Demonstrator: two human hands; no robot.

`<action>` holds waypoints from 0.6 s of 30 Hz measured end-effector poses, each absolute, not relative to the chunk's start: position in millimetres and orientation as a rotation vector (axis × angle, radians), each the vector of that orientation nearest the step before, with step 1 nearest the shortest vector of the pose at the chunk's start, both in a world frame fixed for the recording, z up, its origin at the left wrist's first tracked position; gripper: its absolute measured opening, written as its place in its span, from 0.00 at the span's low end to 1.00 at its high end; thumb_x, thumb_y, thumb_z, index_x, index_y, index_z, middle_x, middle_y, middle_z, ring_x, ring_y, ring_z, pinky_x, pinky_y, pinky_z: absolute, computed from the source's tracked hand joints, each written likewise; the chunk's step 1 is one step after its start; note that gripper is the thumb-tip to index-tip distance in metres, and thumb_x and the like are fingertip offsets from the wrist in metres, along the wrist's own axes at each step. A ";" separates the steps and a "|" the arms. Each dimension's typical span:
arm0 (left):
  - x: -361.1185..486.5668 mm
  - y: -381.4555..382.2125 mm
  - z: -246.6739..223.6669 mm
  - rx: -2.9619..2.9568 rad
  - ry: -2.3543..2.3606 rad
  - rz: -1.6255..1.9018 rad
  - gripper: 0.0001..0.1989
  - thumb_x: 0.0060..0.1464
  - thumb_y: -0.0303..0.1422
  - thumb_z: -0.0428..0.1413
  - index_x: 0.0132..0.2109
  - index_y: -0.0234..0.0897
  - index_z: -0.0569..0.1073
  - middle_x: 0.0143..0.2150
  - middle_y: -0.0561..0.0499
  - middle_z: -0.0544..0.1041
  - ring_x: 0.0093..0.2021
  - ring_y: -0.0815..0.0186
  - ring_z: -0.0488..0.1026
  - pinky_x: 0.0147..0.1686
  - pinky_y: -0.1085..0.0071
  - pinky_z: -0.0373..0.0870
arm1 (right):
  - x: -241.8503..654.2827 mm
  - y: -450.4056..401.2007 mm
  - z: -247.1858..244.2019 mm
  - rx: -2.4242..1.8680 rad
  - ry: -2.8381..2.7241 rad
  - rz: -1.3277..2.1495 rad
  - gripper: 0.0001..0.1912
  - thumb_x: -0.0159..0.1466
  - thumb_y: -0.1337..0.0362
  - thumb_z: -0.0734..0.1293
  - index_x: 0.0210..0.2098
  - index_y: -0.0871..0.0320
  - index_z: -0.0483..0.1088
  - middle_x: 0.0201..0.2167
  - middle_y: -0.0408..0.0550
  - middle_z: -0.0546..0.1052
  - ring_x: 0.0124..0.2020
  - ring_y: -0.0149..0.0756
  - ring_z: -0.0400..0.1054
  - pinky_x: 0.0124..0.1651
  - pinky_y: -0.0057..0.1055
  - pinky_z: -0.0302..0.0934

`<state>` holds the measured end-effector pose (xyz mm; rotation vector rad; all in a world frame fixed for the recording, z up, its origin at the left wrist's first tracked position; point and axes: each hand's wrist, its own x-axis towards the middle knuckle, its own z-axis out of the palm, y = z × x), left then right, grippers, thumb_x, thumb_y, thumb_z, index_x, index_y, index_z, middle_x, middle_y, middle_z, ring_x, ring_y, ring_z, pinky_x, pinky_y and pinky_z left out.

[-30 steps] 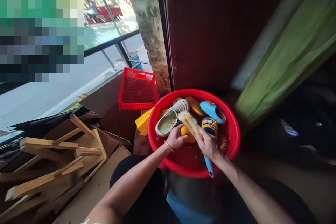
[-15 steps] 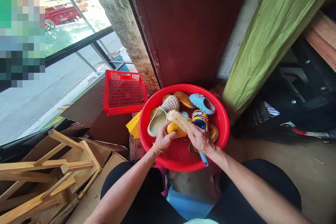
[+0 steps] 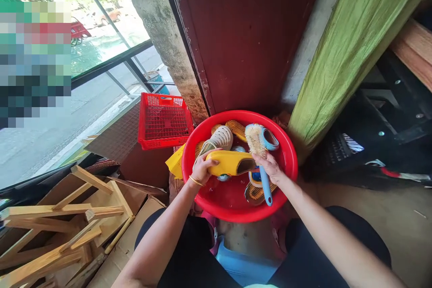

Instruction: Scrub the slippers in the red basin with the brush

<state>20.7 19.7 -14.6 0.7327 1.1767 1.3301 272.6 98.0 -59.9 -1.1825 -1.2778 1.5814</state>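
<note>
**Yellow slipper and brush over a red basin**

The left hand (image 3: 204,168) is closed around a yellow slipper (image 3: 229,163), holding it on its side over the water (image 3: 232,195) in a red basin (image 3: 239,117). The right hand (image 3: 270,166) grips a brush (image 3: 265,184) by its blue handle, just beside the slipper's open end, with the bristles pointing to 12 o'clock. They overlap a blue slipper (image 3: 272,138) at 1 o'clock in the basin. A white slipper (image 3: 221,138) lies at 11 o'clock, and an orange slipper (image 3: 258,193) at 5 o'clock. Outside the rim, a red crate (image 3: 164,119) sits at 10 o'clock and wooden slats (image 3: 50,209) at 8 o'clock.
</note>
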 end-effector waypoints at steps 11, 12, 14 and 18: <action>63.7 42.2 -30.7 0.308 0.879 1.477 0.27 0.55 0.49 0.63 0.55 0.37 0.76 0.48 0.45 0.83 0.52 0.53 0.79 0.51 0.62 0.77 | 238.7 54.9 -43.8 -1.315 -0.854 1.859 0.20 0.53 0.57 0.76 0.39 0.58 0.68 0.24 0.42 0.77 0.15 0.30 0.69 0.15 0.24 0.65; 69.8 43.1 -32.1 0.306 0.858 1.450 0.28 0.55 0.50 0.62 0.55 0.37 0.76 0.49 0.44 0.83 0.53 0.52 0.79 0.51 0.61 0.77 | 232.5 48.0 -43.2 -1.276 -0.877 1.870 0.22 0.53 0.57 0.76 0.42 0.59 0.68 0.27 0.44 0.79 0.17 0.31 0.71 0.17 0.25 0.67; 78.8 45.8 -34.4 0.295 0.827 1.385 0.32 0.55 0.54 0.61 0.57 0.34 0.75 0.50 0.41 0.82 0.54 0.49 0.78 0.51 0.59 0.78 | 223.5 38.7 -43.0 -1.227 -0.959 1.882 0.28 0.53 0.56 0.78 0.47 0.58 0.67 0.32 0.46 0.81 0.19 0.32 0.73 0.18 0.25 0.69; 76.3 55.0 -35.4 0.276 0.844 1.252 0.44 0.53 0.66 0.53 0.58 0.30 0.75 0.50 0.36 0.82 0.53 0.44 0.78 0.51 0.51 0.77 | 227.8 47.4 -39.9 -1.305 -1.126 1.910 0.29 0.57 0.49 0.75 0.51 0.56 0.65 0.33 0.44 0.80 0.16 0.29 0.70 0.12 0.21 0.59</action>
